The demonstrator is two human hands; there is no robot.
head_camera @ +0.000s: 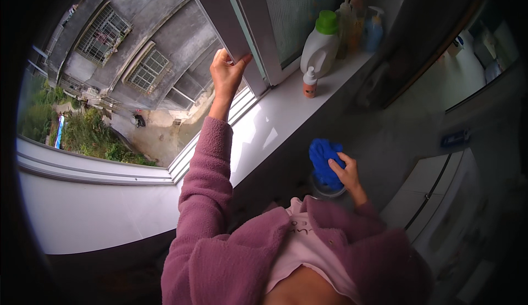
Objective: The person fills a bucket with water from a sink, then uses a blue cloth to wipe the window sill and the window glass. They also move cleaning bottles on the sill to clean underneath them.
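Observation:
My left hand [227,74] grips the edge of a sliding window's frame [233,29], fingers on the outer side and thumb on the near side. To the left of that frame the window is open to the outside. Lower right, my right hand [347,172] holds a bunched blue cloth [324,160], away from the window. Beneath the cloth shows the rim of a round container [328,193], mostly hidden. The white windowsill [264,127] runs between my two hands, with sunlight falling on part of it.
On the sill at upper right stand a white jug with a green cap [319,49], a small orange bottle with a white top [310,84] and several pump bottles [373,29]. The window track [181,173] borders the sill. A white cabinet [429,193] is at the right.

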